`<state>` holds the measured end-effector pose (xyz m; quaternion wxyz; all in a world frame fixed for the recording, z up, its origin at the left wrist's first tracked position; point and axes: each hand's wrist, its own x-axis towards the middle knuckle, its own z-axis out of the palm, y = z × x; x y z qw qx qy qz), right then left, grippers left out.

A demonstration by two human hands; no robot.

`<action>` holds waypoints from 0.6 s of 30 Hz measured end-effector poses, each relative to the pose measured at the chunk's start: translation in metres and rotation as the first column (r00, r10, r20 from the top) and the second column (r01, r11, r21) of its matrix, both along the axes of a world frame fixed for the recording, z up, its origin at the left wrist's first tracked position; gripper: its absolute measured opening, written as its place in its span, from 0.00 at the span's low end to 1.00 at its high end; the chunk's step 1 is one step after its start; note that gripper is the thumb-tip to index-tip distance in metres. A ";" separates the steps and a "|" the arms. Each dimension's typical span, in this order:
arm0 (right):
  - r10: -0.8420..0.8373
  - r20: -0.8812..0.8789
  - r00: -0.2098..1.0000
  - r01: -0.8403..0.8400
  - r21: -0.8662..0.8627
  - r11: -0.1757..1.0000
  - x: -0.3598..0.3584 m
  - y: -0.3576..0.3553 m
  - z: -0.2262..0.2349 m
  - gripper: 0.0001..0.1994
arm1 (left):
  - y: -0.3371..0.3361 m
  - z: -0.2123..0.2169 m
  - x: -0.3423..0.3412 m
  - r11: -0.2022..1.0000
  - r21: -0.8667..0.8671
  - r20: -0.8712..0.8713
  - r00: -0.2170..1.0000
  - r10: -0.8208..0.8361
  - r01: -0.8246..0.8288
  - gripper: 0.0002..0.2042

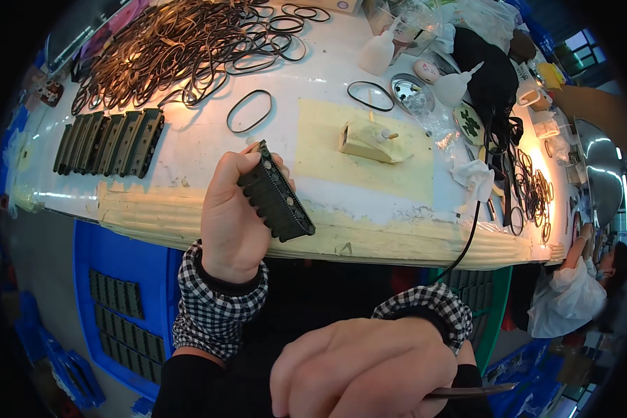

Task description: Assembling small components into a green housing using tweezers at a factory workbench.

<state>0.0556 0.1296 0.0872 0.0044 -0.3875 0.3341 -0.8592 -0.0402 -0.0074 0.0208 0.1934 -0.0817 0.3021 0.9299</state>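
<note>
My left hand (231, 216) is closed around a dark green ridged plastic housing (280, 198), tilted above the table's front edge. A row of small round details runs along one side of it. Low in the view, my right hand (366, 366) is closed on a slim metal tool (477, 391); one end sticks out to the right, and its kind cannot be made out. Past my left hand, a single black rubber ring (249, 111) lies on the white table. Several more green ridged housings (111, 143) stand side by side at the left.
A large heap of rubber rings (167, 49) covers the back left. A block wrapped in yellow tape (376, 141) sits right of centre, near squeeze bottles (377, 52) and a metal dish (411, 94). Below the table are a blue bin (83, 299) and a green bin (498, 306) holding housings. Another person (568, 296) works at the right.
</note>
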 end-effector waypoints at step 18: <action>0.211 -0.116 0.971 -0.241 -0.450 0.860 0.000 -0.030 -0.006 0.21 | -0.001 -0.003 0.000 1.000 0.019 0.024 1.000 0.001 -0.001 0.06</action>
